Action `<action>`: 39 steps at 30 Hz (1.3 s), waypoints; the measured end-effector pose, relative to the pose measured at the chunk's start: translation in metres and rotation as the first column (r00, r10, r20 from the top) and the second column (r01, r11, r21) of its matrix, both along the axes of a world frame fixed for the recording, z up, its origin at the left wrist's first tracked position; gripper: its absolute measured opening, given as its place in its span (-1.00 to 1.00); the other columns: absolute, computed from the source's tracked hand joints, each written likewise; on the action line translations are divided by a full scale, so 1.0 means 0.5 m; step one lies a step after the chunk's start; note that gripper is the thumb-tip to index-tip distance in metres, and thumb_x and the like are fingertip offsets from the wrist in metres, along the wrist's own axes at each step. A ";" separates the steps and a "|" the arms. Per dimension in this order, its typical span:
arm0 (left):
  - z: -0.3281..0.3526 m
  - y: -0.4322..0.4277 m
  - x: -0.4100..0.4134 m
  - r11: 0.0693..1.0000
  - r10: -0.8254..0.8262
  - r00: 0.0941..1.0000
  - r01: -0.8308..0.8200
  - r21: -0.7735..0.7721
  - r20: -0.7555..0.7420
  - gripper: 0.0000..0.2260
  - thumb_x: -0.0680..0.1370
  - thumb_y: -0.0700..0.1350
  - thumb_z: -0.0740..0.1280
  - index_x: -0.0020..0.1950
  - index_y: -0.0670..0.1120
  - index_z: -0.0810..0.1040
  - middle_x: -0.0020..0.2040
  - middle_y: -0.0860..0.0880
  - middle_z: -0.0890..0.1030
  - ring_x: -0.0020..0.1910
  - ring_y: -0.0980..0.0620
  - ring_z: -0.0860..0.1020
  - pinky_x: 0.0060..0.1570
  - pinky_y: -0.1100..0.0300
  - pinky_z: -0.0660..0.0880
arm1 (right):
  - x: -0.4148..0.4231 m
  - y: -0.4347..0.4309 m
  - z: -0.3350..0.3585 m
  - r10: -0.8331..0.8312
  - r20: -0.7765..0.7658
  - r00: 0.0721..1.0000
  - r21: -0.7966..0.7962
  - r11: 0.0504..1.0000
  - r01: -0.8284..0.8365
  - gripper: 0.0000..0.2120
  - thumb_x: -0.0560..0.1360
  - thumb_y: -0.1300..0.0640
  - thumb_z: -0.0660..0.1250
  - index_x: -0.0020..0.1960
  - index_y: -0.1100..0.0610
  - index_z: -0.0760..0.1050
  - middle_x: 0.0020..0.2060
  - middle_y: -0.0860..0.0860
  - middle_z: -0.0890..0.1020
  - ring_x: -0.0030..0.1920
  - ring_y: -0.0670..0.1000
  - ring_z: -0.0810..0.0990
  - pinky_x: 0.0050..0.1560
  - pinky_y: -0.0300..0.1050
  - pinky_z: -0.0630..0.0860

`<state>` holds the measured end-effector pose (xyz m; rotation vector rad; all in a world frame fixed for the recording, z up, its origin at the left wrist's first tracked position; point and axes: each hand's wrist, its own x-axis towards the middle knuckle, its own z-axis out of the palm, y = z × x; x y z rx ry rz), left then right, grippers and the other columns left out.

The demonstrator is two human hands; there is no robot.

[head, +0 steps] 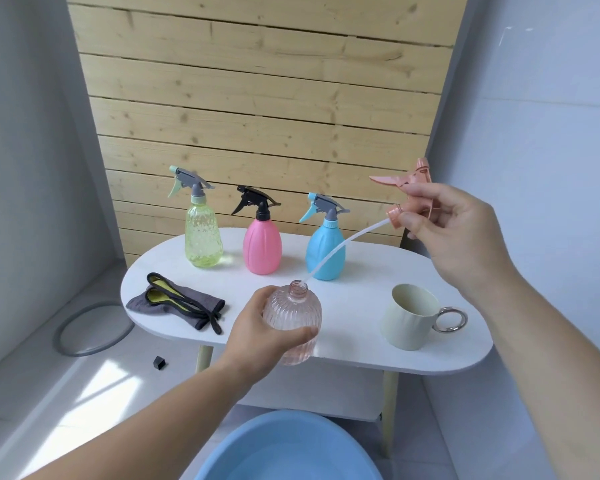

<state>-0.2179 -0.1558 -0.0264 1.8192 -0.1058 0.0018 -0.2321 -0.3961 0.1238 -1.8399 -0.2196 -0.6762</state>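
Table by bottle; wall seemingly wood

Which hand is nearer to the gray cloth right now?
Left. The left hand grips the ribbed bottle just right of the gray cloth; the right hand holds the spray head raised well to the right, beyond the bottle.

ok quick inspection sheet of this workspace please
surface: white oval table
job's things: clear pink bottle uncapped; peach sprayer head off it, tube tip at the bottle's mouth
clutter: green spray bottle, pink spray bottle, blue spray bottle, grey cloth, cream mug
grippers: left hand grips the bottle; right hand holds the sprayer head
cables: nothing seen
surroundings: wooden slat panel behind, blue basin below
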 end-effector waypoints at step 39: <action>-0.028 -0.040 0.032 0.997 -0.060 0.998 0.061 -0.047 0.037 -0.48 0.36 -0.12 0.67 0.17 0.21 0.53 0.14 0.20 0.64 0.02 0.48 0.54 -0.12 0.60 0.41 | 0.061 0.122 -0.146 0.207 -0.306 0.929 -0.243 0.927 -0.287 -0.20 0.52 0.35 0.32 0.37 -0.48 0.17 0.04 0.08 0.64 0.08 0.01 0.62 0.26 -0.10 0.50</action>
